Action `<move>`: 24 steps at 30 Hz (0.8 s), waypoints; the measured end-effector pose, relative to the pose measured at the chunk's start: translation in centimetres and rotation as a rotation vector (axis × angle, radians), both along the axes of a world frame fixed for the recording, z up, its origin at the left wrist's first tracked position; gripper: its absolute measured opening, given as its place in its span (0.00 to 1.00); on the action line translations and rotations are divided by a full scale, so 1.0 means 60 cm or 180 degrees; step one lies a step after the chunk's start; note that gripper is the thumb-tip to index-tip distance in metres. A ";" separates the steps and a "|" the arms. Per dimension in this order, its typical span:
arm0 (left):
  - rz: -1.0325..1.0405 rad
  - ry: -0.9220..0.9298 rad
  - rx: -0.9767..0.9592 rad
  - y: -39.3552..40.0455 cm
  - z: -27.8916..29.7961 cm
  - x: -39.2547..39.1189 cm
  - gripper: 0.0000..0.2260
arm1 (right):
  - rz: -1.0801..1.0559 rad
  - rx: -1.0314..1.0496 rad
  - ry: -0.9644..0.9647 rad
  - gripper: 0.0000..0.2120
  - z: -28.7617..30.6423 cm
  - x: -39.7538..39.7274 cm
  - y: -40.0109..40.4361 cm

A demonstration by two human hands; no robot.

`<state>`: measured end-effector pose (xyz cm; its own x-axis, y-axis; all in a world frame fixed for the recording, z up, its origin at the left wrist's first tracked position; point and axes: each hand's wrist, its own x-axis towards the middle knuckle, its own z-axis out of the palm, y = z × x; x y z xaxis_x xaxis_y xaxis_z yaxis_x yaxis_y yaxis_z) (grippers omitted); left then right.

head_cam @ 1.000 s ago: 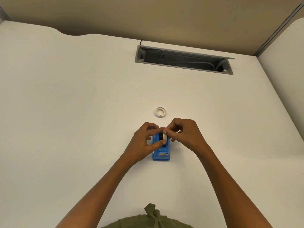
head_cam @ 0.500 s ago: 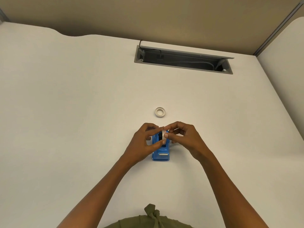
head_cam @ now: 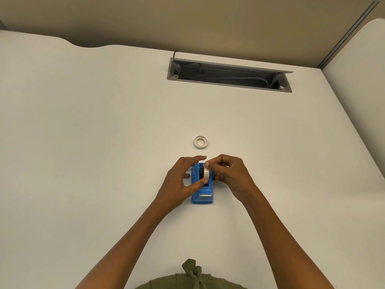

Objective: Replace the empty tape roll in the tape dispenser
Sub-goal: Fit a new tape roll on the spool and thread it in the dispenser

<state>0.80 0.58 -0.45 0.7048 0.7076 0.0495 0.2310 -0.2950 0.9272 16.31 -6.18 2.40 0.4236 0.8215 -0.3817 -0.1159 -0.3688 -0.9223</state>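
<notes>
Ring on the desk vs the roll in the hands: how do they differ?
The ring lies flat on the desk, hole facing up; the roll stands on edge over the blue dispenser. The ring is untouched and apart from the dispenser; the roll is pinched between the left hand and right hand. Both are whitish and round.
</notes>
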 end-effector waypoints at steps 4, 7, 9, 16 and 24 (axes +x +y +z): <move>0.0023 -0.0083 -0.0054 -0.002 -0.001 -0.001 0.18 | -0.0125 -0.0044 0.0129 0.04 -0.001 -0.002 0.006; 0.0003 -0.0054 0.0002 -0.001 -0.002 -0.001 0.16 | -0.0152 -0.0004 0.0162 0.04 -0.003 -0.005 0.006; 0.0006 -0.0046 -0.0013 0.000 -0.001 0.000 0.15 | -0.0161 0.0078 0.0103 0.02 -0.007 -0.006 0.001; 0.0029 -0.0050 -0.0018 0.005 -0.003 0.000 0.13 | 0.0298 0.0561 -0.0382 0.13 -0.015 -0.006 -0.032; 0.0057 -0.0016 0.0034 0.005 -0.011 0.000 0.17 | 0.0425 0.0598 -0.0675 0.18 -0.013 -0.005 -0.028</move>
